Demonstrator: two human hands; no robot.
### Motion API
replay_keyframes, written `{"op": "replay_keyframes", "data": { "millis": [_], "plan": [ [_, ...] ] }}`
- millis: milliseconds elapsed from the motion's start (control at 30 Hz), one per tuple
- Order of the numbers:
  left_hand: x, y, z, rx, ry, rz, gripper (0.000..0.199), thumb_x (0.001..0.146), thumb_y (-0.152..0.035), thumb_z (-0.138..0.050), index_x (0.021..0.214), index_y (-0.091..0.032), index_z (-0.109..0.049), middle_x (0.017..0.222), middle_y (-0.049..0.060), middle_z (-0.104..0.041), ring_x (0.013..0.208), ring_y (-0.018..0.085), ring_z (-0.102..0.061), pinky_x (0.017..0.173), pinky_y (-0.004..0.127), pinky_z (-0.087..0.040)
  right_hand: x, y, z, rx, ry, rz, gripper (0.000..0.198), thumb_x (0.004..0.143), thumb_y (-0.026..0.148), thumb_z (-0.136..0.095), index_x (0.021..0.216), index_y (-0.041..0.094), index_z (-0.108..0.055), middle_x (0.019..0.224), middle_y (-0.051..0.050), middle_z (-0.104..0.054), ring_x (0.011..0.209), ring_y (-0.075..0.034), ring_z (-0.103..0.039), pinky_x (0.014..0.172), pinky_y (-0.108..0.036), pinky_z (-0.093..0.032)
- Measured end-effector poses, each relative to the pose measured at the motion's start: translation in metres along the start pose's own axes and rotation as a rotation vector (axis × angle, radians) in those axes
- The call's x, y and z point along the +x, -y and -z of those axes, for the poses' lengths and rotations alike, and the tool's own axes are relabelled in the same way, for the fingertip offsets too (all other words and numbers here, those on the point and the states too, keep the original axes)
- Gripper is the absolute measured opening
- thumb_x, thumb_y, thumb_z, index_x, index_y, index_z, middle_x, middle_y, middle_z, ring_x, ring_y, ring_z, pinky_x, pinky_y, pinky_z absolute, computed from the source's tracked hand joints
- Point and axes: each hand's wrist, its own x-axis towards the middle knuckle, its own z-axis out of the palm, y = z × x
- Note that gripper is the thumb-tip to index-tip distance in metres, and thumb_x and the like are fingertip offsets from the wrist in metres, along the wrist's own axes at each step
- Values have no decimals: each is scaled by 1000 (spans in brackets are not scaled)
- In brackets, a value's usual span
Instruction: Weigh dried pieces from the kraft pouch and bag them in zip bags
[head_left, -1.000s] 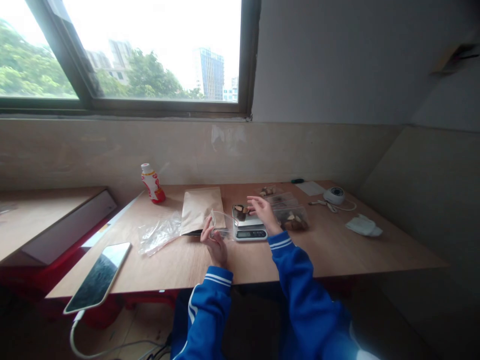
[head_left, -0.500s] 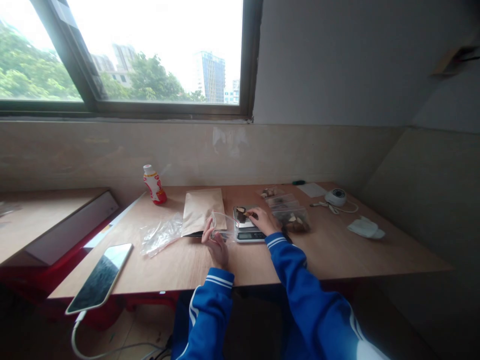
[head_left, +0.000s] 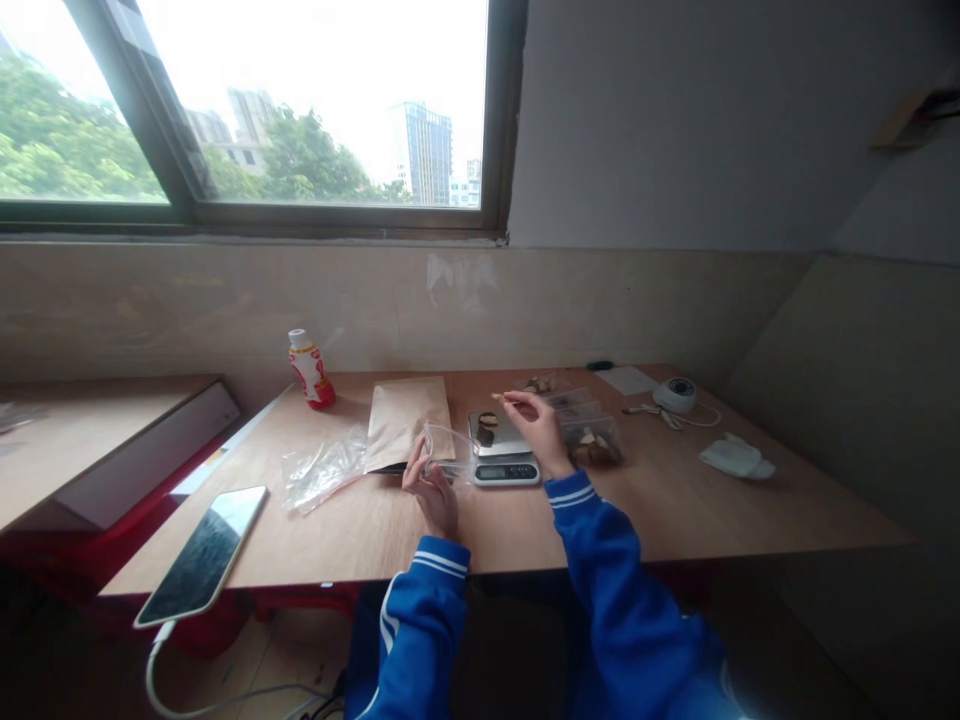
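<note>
My left hand (head_left: 430, 488) holds a small clear plastic bag (head_left: 444, 447) upright by its rim, just left of a small digital kitchen scale (head_left: 504, 455). One dark piece of food (head_left: 485, 434) lies on the scale's plate. My right hand (head_left: 534, 428) is raised above the scale and pinches a small light brown piece (head_left: 498, 398) between its fingertips. Right of the scale, clear bags with brown pieces (head_left: 591, 441) lie on the wooden table (head_left: 675, 505).
A brown paper pouch (head_left: 407, 420) and crumpled clear bags (head_left: 319, 468) lie left of the scale. A red and white bottle (head_left: 308, 368) stands near the wall. A phone (head_left: 197, 554) on a cable lies at the front left corner. A white round device (head_left: 674, 394) and white cloth (head_left: 733, 459) lie right.
My right hand reached down to the scale's plate, then lifted off with a small piece pinched in its fingers. The left hand kept the clear bag in place.
</note>
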Motion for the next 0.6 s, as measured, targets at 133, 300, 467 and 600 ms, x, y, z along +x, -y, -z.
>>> {"op": "replay_keyframes", "data": {
  "millis": [133, 300, 467, 600],
  "plan": [
    [0, -1, 0, 13, -8, -2, 12, 95, -22, -37, 107, -21, -34, 130, 20, -50, 122, 25, -51, 97, 53, -41, -9, 46, -14, -27, 228, 150, 26, 82, 35, -62, 102, 21, -69, 115, -9, -64, 106, -20, -61, 88, -33, -52],
    [-2, -3, 0, -4, -32, 41, 13, 94, -20, -37, 107, -19, -34, 132, 21, -47, 122, 25, -50, 97, 51, -42, -16, 32, -22, -105, 343, 160, 29, 85, 36, -59, 110, 26, -66, 130, -8, -54, 123, -22, -49, 105, -39, -38],
    [-2, 0, 0, -27, -27, 30, 12, 95, -23, -37, 106, -20, -35, 129, 20, -50, 120, 25, -52, 96, 52, -42, -11, -38, -27, -301, 316, 40, 40, 86, 31, -52, 124, 21, -57, 143, -13, -40, 133, -25, -38, 108, -42, -32],
    [-1, 1, 0, -35, -11, 22, 12, 95, -22, -37, 106, -20, -34, 129, 20, -49, 119, 25, -53, 95, 52, -42, -2, -67, -35, -530, 527, -1, 61, 81, 33, -58, 138, 18, -42, 148, -16, -32, 136, -28, -31, 108, -45, -29]
  ]
}}
